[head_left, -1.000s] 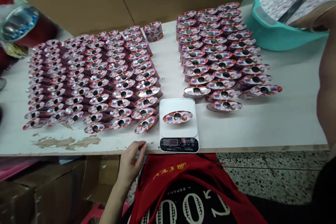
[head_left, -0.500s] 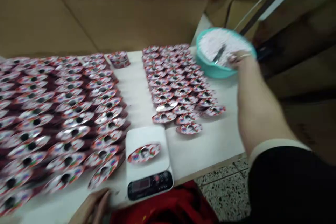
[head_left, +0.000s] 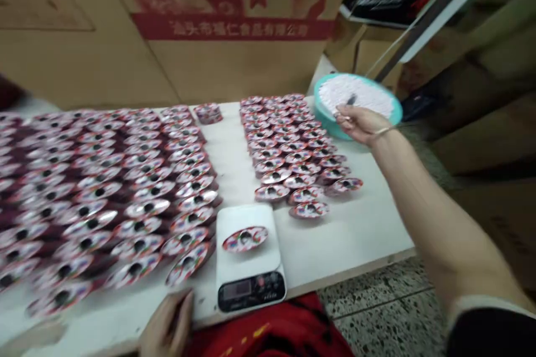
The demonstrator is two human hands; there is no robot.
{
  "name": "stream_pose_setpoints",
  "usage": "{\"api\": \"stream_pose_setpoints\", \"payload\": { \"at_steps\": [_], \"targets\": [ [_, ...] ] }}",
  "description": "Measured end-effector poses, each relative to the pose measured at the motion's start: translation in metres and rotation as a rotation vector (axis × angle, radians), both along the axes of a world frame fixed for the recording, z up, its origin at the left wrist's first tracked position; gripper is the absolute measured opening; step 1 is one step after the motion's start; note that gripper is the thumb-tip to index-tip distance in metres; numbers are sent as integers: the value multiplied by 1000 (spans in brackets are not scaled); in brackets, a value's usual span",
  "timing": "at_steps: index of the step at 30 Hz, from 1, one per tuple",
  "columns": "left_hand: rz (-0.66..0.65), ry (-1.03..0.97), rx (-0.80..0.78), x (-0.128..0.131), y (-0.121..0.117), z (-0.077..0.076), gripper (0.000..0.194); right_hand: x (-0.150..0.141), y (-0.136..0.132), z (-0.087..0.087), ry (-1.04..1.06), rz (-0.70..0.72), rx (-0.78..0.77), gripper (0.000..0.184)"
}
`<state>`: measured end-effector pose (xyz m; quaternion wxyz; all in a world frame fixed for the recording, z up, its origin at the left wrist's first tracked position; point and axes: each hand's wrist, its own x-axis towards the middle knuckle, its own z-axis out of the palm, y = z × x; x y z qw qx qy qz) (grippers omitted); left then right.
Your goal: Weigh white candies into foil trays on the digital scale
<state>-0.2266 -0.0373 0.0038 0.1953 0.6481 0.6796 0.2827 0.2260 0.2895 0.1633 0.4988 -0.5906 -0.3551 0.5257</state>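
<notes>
My right hand (head_left: 362, 122) is at the near rim of a turquoise basin (head_left: 400, 114) filled with small white pieces (head_left: 372, 95). Its fingers are pinched together, and whatever they hold is too small and blurred to make out. Behind the fingertips, a dark utensil (head_left: 352, 99) lies partly hidden in the white pieces. My left hand (head_left: 167, 323) rests at the table's front edge with thumb and fingers slightly apart, holding nothing visible. Beside it is a white digital scale (head_left: 247, 262); a patterned oval package with a round opening (head_left: 245, 239) stands on its platform.
Dense rows of similar packages (head_left: 146, 206) cover the table's left side; another block (head_left: 288, 145) stands right of centre. A large printed carton (head_left: 238, 67) is behind the table (head_left: 352, 228). A blurred skin-coloured shape (head_left: 36, 337) appears at lower left. Red cloth (head_left: 268, 332) hangs below the scale.
My right hand has lifted from among the white pieces and come left to the basin's near rim, fingers pinched. The left hand stays by the table edge. The view has shifted.
</notes>
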Motion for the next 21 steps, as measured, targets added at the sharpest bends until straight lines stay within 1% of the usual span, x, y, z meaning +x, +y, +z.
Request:
{"api": "stream_pose_setpoints", "payload": {
  "at_steps": [3,5,7,9,11,12,15,18,21],
  "targets": [
    [-60,65,70,2,-4,-5,13,-63,-59,7,56,411,-112,14],
    [-72,108,117,5,-3,-5,11,-104,-97,9,9,695,-177,13],
    [-82,124,154,7,-3,-5,11,-138,-126,9,-146,919,-128,8],
    [-93,118,181,8,-4,-6,11,-163,-142,7,-383,1071,2,7],
    [-101,110,199,7,-5,-7,11,-178,-151,5,-639,1165,121,10],
    [-104,106,206,7,-6,-8,11,-183,-154,4,-756,1199,158,11],
    [-114,97,226,6,-7,-10,10,-192,-160,2,-1026,1258,209,16],
    [-117,96,249,6,-7,-12,11,-195,-164,1,-1162,1273,224,23],
    [-111,106,253,6,-7,-14,11,-196,-165,3,-1209,1244,221,25]
  ]
}}
